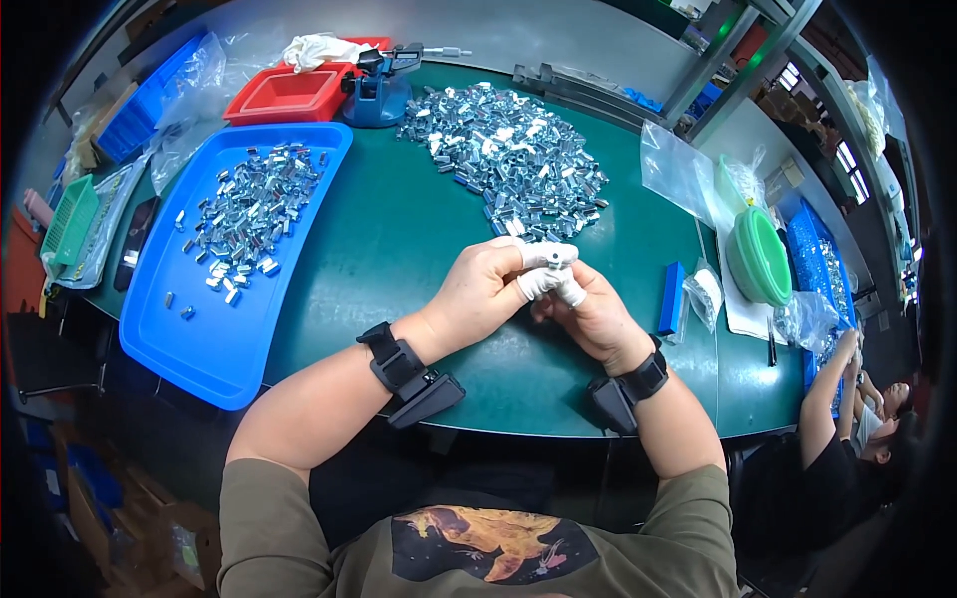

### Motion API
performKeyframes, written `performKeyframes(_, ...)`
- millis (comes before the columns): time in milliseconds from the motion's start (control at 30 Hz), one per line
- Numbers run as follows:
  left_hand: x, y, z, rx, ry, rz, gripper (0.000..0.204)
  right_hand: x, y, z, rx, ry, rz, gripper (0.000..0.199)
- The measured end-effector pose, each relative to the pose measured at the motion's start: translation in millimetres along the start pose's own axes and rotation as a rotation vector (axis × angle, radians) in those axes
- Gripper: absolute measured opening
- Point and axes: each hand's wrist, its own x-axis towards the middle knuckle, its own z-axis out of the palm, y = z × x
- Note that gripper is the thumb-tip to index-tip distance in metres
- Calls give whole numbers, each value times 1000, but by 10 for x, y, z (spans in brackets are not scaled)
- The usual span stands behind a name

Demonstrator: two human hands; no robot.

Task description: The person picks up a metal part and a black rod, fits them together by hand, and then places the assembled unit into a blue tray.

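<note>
My left hand [485, 284] and my right hand [595, 311] meet over the green table, just below a large pile of small shiny metal pieces [513, 149]. White coverings wrap the thumb and fingertips of both hands. Pinched between those fingertips is one small metal piece [554, 260], of which only a dark-holed end shows; the rest is hidden by the fingers. Both hands are closed around it. To the left, a blue tray [199, 359] holds a smaller heap of similar metal pieces [254, 204].
Behind the tray stand a red bin [289, 97] and a blue stand with a micrometer [379, 95]. On the right are a blue bar-shaped block [671, 299], a plastic bag [704, 297] and a green basin [760, 257]. Another person [827, 468] works beyond the right edge.
</note>
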Motion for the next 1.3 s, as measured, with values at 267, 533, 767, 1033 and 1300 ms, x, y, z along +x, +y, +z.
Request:
performKeyframes(267,3,-23,21,69,3,103,26,-11,27,-46,12,-50,-54,24)
performKeyframes(533,-7,-16,6,49,-15,56,25,-1,31,-41,12,-44,-52,24)
performKeyframes(767,-4,22,46,-259,-3,-116,22,8,-6,-18,22,-5,-34,22)
performKeyframes(1033,15,-127,0,112,234,-84,25,-18,-63,122,-547,189,-170,20)
performKeyframes(1300,27,-218,3,202,224,-333,38,-35,-95,132,-918,217,-375,15)
